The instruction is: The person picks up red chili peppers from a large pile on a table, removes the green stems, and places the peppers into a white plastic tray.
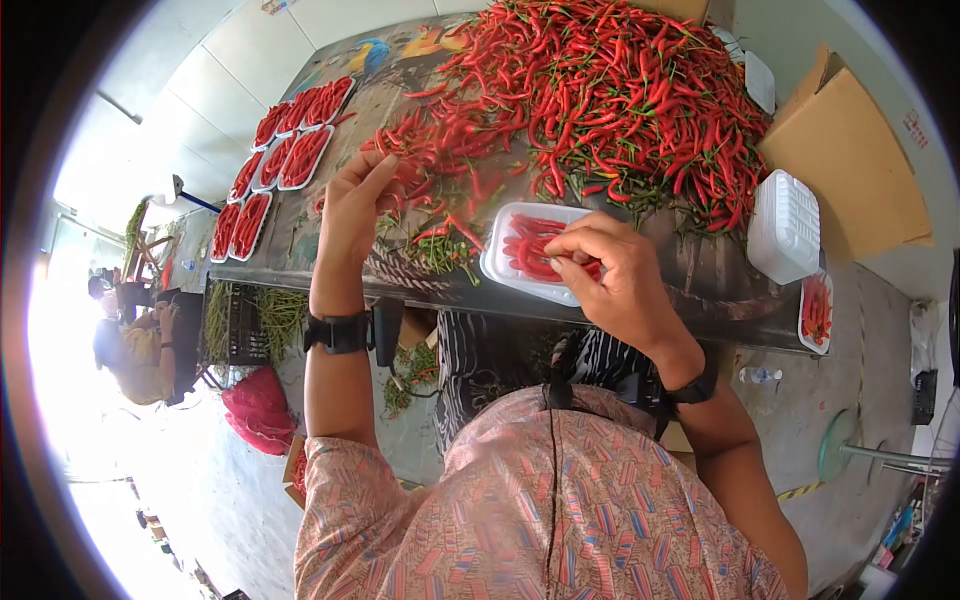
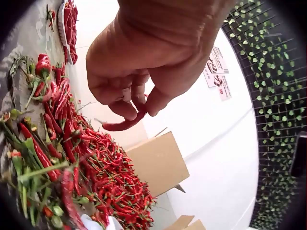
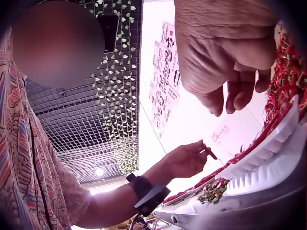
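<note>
Near the center of the head view, the right hand is at a white tray on the counter, its fingers bent over the red chilies lying inside; whether those fingertips hold any, I cannot tell. Left of center, the left hand is raised above the counter, thumb and fingers closed in a pinch; the left wrist view shows 1 red chili held at the fingertips. Loose chilies and green stems lie just beside that hand and the tray. Across the top center to upper right spreads a large chili pile. Filled trays stand in the upper left, while a stack of white trays stands at right, near a cardboard box.
</note>
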Demonstrator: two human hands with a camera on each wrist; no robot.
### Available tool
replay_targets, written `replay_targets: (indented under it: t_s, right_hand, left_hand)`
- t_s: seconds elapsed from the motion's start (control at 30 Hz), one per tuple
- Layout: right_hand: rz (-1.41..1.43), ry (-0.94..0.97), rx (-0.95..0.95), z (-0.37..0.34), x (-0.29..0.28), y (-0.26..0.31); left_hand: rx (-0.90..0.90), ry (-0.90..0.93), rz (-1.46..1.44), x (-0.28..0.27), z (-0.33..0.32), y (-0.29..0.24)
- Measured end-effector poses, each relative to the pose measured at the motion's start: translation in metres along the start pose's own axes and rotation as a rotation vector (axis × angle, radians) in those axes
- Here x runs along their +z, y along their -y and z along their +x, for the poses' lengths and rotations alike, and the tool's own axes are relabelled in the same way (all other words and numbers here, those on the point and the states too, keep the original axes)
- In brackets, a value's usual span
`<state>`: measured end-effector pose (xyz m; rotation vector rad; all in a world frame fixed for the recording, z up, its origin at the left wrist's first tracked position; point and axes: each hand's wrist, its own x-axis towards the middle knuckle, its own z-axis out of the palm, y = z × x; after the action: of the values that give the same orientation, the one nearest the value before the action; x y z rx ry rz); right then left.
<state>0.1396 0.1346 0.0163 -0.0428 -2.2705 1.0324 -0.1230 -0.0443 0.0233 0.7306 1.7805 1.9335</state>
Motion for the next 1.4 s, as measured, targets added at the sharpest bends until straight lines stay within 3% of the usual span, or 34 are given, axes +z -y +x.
replay_targets:
  t_s: [0.13, 0.2, 0.3, 0.5, 0.7, 1.37, 1.4]
  right_hand:
    - [0.052, -0.014, 0.027, 0.011, 0.013, 0.005]
    - [0.110, -0.110, 0.027, 0.017, 0.022, 0.006]
    - [0.177, -0.120, -0.003, 0.019, 0.026, 0.009]
    - [-0.125, -0.064, -0.193, 0.011, 0.020, 0.001]
    - [-0.228, -0.053, -0.303, 0.004, 0.015, 0.005]
    - [-0.328, -0.027, -0.263, -0.005, 0.011, 0.011]
    - [-0.284, -0.031, -0.247, -0.006, 0.013, 0.011]
  left_hand:
    - [-0.017, 0.066, -0.202, 0.025, -0.027, -0.008]
    - [-0.052, 0.227, -0.364, 0.038, -0.042, -0.009]
    - [-0.119, 0.308, -0.457, 0.053, -0.057, -0.004]
    - [-0.188, 0.326, -0.411, 0.063, -0.071, -0.003]
    - [-0.179, 0.304, -0.377, 0.069, -0.073, -0.001]
    - [0.076, 0.247, -0.168, 0.111, -0.102, 0.004]
    - [0.103, 0.210, -0.031, 0.111, -0.104, 0.007]
